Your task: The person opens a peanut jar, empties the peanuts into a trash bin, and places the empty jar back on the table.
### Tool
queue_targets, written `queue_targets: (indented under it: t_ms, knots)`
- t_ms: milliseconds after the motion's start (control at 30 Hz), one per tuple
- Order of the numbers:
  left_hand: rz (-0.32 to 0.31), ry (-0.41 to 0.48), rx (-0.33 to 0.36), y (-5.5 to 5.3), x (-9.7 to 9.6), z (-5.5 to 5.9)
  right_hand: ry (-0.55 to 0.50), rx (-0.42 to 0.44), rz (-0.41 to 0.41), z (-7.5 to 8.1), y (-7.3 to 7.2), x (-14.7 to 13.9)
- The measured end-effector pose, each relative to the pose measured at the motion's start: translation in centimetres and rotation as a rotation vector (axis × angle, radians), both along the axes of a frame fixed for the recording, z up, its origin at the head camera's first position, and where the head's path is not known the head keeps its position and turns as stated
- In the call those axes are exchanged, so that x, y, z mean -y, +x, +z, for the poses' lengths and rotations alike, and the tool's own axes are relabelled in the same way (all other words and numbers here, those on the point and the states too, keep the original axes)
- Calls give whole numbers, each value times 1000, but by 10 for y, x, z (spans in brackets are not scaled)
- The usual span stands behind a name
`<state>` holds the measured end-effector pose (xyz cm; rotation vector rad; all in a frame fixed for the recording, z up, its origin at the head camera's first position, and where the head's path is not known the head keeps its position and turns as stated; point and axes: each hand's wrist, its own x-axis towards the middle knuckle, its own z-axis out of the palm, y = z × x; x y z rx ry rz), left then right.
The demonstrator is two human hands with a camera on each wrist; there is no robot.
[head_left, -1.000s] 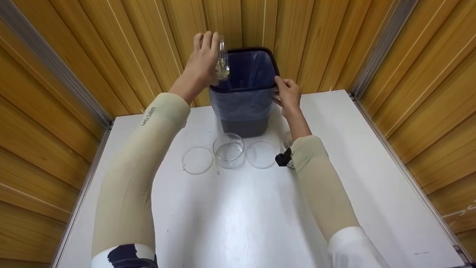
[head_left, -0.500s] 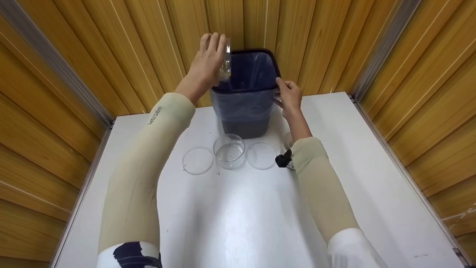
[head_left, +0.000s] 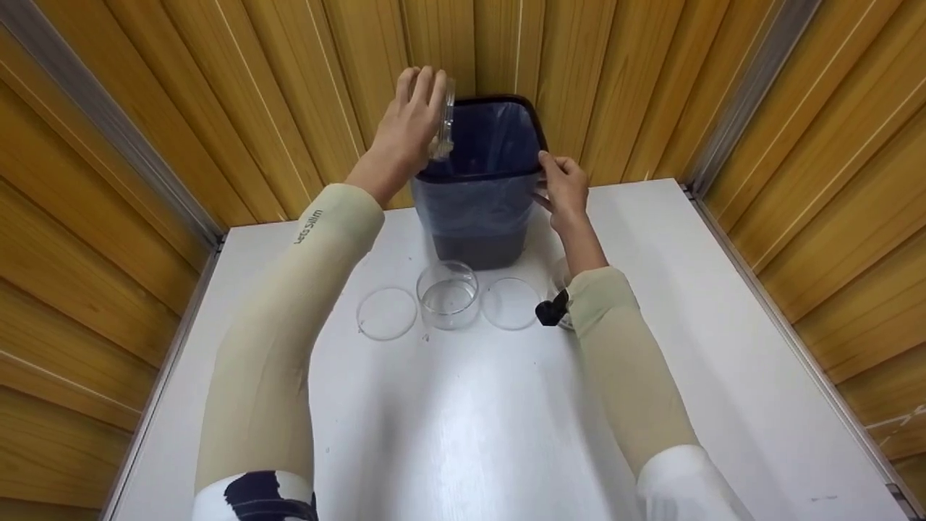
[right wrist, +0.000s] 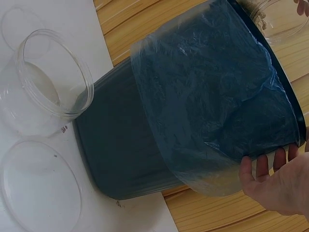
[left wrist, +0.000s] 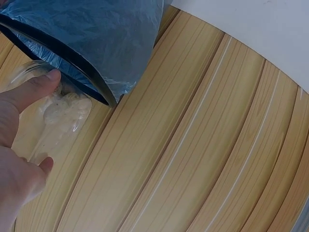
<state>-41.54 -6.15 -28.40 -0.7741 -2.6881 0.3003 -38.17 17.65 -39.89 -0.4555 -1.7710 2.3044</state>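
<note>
My left hand (head_left: 405,134) grips a clear round plastic jar (head_left: 447,119), tipped on its side with its mouth facing the bin's opening. Pale, crumbly lumps (left wrist: 70,101) cling inside the jar in the left wrist view. The dark trash bin (head_left: 481,250) stands upright against the back wall, lined with a translucent bluish bag (right wrist: 207,92) folded over its rim. At the bin's right rim, my right hand (head_left: 566,184) pinches the edge with the thumb on top and the fingers against the outside. The bin's bottom is hidden from the head view.
In front of the bin, an open clear jar (head_left: 448,311) stands between two clear round lids (head_left: 387,315). Another clear container (head_left: 559,273) is mostly hidden behind my right wrist. Small crumbs dot the white table (head_left: 463,420). Wood-look panels (head_left: 239,108) enclose the back and sides.
My left hand has shifted slightly right with the tipped jar, further over the bin's opening. My right hand keeps its place on the rim.
</note>
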Motion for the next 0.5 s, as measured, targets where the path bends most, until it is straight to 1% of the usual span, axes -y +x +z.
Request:
queue_targets:
  t_ms: [133,233,300,500]
  knots:
    - [6,-4,-25,-1,4,-3,-4,-7,9,-1,0,3]
    - [3,27,-16,0,5,-5,-3,-8,11,-1,-1,3]
    - [-4,33,-13,0,6,-6,-1,-11,8,-1,-1,3]
    - [-23,-5,-24,1,4,-10,-3,-4,-6,-2,-2,3]
